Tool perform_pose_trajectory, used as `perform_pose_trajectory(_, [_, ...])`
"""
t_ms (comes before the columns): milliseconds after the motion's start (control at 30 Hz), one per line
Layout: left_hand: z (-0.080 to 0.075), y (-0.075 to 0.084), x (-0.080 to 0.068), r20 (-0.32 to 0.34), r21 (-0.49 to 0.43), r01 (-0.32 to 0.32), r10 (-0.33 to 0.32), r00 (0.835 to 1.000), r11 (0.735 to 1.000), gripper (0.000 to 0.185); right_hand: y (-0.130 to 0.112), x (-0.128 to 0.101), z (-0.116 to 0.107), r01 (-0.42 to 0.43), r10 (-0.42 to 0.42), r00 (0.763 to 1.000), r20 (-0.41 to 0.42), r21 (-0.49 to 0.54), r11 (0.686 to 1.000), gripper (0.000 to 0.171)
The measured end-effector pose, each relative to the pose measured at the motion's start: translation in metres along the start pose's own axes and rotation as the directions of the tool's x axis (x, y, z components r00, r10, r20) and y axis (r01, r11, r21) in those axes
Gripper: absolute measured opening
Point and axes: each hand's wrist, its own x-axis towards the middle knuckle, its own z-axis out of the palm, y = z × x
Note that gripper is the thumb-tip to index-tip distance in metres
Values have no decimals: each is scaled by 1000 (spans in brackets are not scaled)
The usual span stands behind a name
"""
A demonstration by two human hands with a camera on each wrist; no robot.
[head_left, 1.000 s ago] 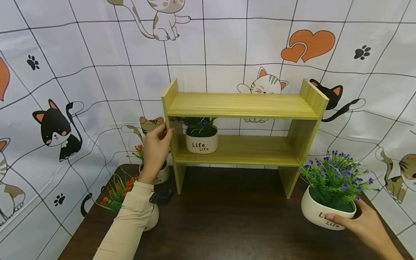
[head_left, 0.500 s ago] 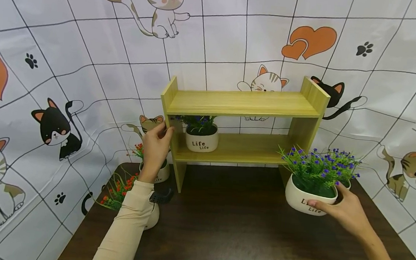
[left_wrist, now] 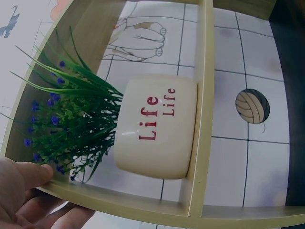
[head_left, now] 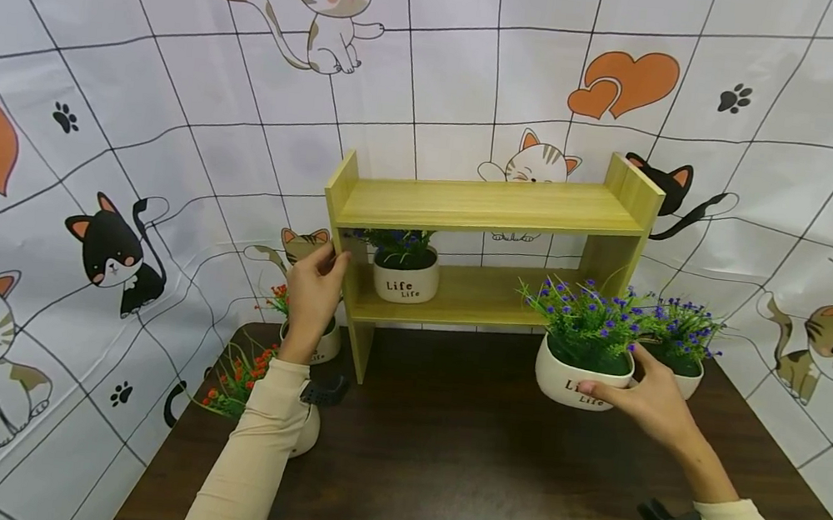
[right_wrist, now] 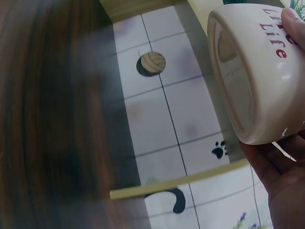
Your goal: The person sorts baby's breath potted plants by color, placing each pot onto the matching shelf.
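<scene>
Right hand (head_left: pixel 647 404) curled round a white pot of purple flowers (head_left: pixel 581 364), held off the dark wooden table (head_left: pixel 456 473) just in front of the shelf's lower right end. Left hand (head_left: pixel 313 288) gripping the left upright of the wooden shelf (head_left: pixel 489 208). Just behind the held pot, a second purple-flowered pot (head_left: pixel 682 353). On the lower board, a "Life" pot (head_left: pixel 405 276). Beside the left arm, two pots of red flowers (head_left: pixel 243 373). All around, a cat-print cloth (head_left: pixel 134 141).

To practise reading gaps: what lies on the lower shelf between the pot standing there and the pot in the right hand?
In the head view, only bare lower shelf lies between the shelf pot and the held pot.
</scene>
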Motion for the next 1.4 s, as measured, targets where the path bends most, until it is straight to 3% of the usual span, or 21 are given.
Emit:
perform_pose_trajectory(367, [-1, 0, 0, 9, -4, 1, -1, 1000, 1000, 24, -31, 23, 15, 57, -57, 998, -19, -11, 998, 108])
perform_pose_trajectory(667, [-1, 1, 0, 8, -12, 6, -6, 1000, 1000, 24, -49, 37, 22, 81, -82, 996, -21, -42, 996, 112])
perform_pose_trajectory(1100, [-1, 1, 2, 12, -1, -3, 3, 1000, 1000, 25, -60, 56, 38, 177, -175, 983, -59, 18, 984, 85])
perform_pose_trajectory(1400, [0, 0, 2, 14, -8, 7, -7, 1000, 1000, 24, -67, 69, 45, 161, -160, 986, -35, 17, 987, 97])
